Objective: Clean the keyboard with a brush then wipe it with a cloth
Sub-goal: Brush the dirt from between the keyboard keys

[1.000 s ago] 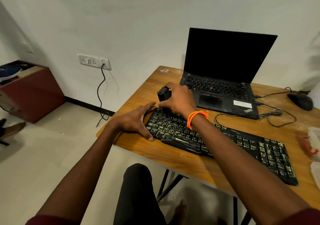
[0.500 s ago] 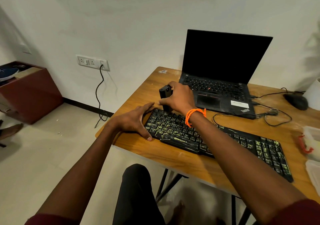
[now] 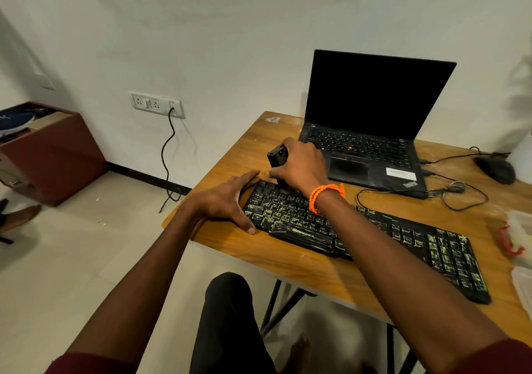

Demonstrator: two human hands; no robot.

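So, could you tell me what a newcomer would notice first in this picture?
Probably the right hand gripping a black brush upright over the far left corner of the black keyboard, an orange bracelet on its wrist. The left hand rests against the keyboard's left end. Behind stands an open laptop, screen dark.

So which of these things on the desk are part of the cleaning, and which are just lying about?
In use:
keyboard
brush, gripped by the right hand
left hand, steadying the keyboard's end

Lying about:
laptop
mouse
cables
plastic box
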